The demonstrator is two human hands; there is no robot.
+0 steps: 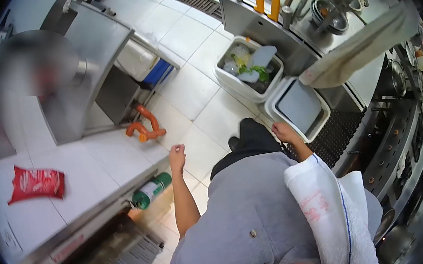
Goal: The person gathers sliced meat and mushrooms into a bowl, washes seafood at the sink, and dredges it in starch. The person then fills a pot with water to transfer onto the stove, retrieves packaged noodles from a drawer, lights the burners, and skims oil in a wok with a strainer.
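Observation:
My left hand [177, 158] hangs over the floor beside the tiled counter, its fingers curled in and nothing visible in them. Nearest to it are a green canister [151, 191] below the counter edge and thick orange-red curved tubes [146, 128] at the counter's corner. On my other side, my right hand [285, 131] hangs loosely curled, with nothing visible in it, close to a white bin with a grey panel inside [300, 105]. A white towel [317, 208] with red print and a blue stripe is draped on my right side.
An open white bin [226, 80] holds greens and scraps. Knives with yellow handles [274, 5] stand in a steel counter's slot. A beige cloth [363, 44] hangs at the right. A red packet [37, 183] lies on the tiled counter [91, 172]; a blurred person stands behind it.

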